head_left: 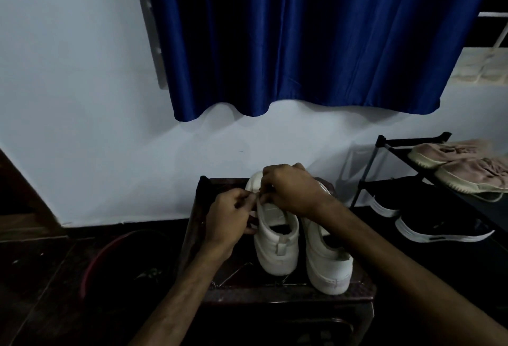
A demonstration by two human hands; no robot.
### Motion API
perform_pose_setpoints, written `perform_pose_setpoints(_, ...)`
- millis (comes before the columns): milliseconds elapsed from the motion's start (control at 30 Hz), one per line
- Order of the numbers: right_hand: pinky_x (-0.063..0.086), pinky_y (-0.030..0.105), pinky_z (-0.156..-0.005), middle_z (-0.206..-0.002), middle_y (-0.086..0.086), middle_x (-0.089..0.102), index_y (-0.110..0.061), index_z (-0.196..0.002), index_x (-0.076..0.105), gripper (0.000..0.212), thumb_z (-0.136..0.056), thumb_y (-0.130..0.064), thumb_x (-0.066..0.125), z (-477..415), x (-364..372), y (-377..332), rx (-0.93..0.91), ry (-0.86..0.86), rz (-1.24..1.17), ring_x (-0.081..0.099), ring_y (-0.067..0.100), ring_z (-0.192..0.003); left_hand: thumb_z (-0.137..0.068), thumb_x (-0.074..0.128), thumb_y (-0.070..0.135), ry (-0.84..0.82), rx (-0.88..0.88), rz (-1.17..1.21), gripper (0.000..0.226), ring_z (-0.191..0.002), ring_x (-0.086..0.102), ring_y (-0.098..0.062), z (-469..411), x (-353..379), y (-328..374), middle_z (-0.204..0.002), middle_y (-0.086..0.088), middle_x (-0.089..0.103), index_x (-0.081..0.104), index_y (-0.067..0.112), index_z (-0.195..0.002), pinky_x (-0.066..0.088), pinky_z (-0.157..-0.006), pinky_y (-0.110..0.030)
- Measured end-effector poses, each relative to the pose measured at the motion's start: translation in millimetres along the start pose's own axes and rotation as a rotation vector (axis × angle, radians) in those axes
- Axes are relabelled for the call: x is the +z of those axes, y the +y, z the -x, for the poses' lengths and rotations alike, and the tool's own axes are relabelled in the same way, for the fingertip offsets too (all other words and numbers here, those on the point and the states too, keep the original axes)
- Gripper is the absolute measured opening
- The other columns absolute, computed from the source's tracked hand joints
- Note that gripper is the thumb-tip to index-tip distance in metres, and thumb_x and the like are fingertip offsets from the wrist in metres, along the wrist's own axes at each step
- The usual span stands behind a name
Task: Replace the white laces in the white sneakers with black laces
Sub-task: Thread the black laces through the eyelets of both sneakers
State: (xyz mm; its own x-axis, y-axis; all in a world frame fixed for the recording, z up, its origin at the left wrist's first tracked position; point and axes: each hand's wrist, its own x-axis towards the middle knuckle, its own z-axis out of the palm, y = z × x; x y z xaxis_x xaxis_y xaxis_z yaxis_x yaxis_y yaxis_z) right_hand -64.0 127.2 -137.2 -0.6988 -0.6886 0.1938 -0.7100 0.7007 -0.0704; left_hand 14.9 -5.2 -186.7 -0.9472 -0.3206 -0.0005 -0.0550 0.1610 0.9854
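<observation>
**Both hands at the lacing of the left sneaker**

Pair stands heels toward the person on the dark counter point(275, 290). Left hand point(231, 213) and right hand point(291, 191) meet over the left sneaker point(277, 244). Both grips are closed in a fingertip pinch at its lacing, probably to work a lace through. The lace itself is too dim to make out. Right sneaker point(327, 263) stands untouched beside it.

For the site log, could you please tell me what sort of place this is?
Probably a room in a home: a black shoe rack holding shoes, a hanging blue curtain, and white sneakers on a dark stool.
</observation>
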Motion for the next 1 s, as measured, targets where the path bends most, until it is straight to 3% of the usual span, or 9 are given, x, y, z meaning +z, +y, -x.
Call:
perform_pose_setpoints(300,0.038,0.036,-0.088,-0.106,-0.009,0.062,-0.026,-0.100,0.070,0.023,-0.089,-0.044,0.062,12.7,-1.8,6.2,0.042,-0.033,-0.045,0.057,0.014,-0.106,-0.097,0.055,0.023,0.091,0.039,-0.008,0.012,-0.062,0.070,-0.021,0.3,10.4,-14.0,-0.078,-0.005,0.070,0.064,0.018,-0.091,0.060,-0.054,-0.044)
perform_pose_setpoints(533,0.040,0.043,-0.095,-0.118,-0.015,0.045,-0.034,-0.117,0.045,0.051,-0.075,-0.045,0.071,32.6,10.5,14.2,0.106,-0.043,-0.060,0.044,0.012,-0.112,-0.100,0.035,0.014,0.215,-0.126,0.900,0.027,-0.088,0.067,-0.027,6.9,-10.8,0.0,-0.086,-0.012,0.069,0.056,0.004,-0.086,0.055,-0.087,-0.046)
perform_pose_setpoints(600,0.040,0.041,-0.095,-0.121,-0.011,0.040,-0.031,-0.122,0.038,0.065,-0.071,-0.043,0.077,36.9,12.6,16.7,0.186,0.005,-0.139,0.039,0.013,-0.113,-0.100,0.033,0.016,0.173,-0.113,1.104,0.031,-0.064,0.060,-0.019,7.2,-23.7,8.7,-0.061,-0.003,0.056,0.051,0.012,-0.075,0.055,-0.078,-0.034)
perform_pose_setpoints(633,0.040,0.041,-0.094,-0.123,-0.008,0.038,-0.029,-0.123,0.036,0.070,-0.070,-0.043,0.078,38.1,12.5,18.0,0.217,0.017,-0.137,0.037,0.015,-0.114,-0.099,0.033,0.016,0.157,-0.114,1.155,0.029,-0.049,0.047,-0.012,8.2,-30.2,13.1,-0.053,0.002,0.044,0.048,0.015,-0.074,0.053,-0.060,-0.025)
perform_pose_setpoints(667,0.041,0.042,-0.094,-0.123,-0.006,0.038,-0.026,-0.123,0.035,0.071,-0.069,-0.043,0.079,38.7,12.8,18.8,0.242,0.022,-0.123,0.036,0.016,-0.113,-0.098,0.033,0.016,0.151,-0.114,1.136,0.028,-0.040,0.034,-0.008,8.7,-35.9,16.3,-0.049,0.006,0.035,0.045,0.018,-0.073,0.039,-0.043,-0.019)
perform_pose_setpoints(733,0.042,0.041,-0.091,-0.120,-0.004,0.038,-0.024,-0.120,0.035,0.068,-0.070,-0.042,0.078,39.3,13.8,17.9,0.280,0.040,-0.115,0.036,0.018,-0.111,-0.099,0.038,0.021,0.167,0.000,0.691,0.027,-0.035,0.027,-0.006,10.8,-41.4,11.3,-0.048,0.008,0.032,0.046,0.021,-0.073,0.020,-0.036,-0.020)
perform_pose_setpoints(833,0.039,0.040,-0.088,-0.115,-0.005,0.042,-0.025,-0.115,0.035,0.059,-0.074,-0.037,0.075,40.6,18.6,16.0,0.302,0.057,-0.144,0.037,0.018,-0.108,-0.096,0.047,0.051,0.004,0.278,-0.528,0.031,-0.057,0.058,-0.008,17.6,-41.9,-19.7,-0.065,0.004,0.062,0.060,0.025,-0.086,0.044,-0.056,-0.028)
perform_pose_setpoints(867,0.039,0.039,-0.087,-0.114,-0.005,0.043,-0.025,-0.113,0.035,0.055,-0.075,-0.036,0.073,40.7,19.7,16.3,0.310,0.059,-0.146,0.037,0.018,-0.107,-0.094,0.047,0.055,-0.109,0.288,-0.728,0.035,-0.065,0.062,-0.010,21.7,-41.7,-27.2,-0.071,0.002,0.067,0.063,0.025,-0.086,0.046,-0.064,-0.029)
perform_pose_setpoints(1000,0.039,0.038,-0.084,-0.115,-0.002,0.045,-0.021,-0.114,0.037,0.043,-0.084,-0.034,0.064,40.6,20.4,14.6,0.359,0.063,-0.134,0.039,0.020,-0.108,-0.094,0.049,0.051,-0.148,0.420,-0.405,0.044,-0.053,0.051,-0.009,40.0,-47.1,-25.8,-0.056,0.002,0.053,0.055,0.018,-0.066,0.042,-0.057,-0.032)
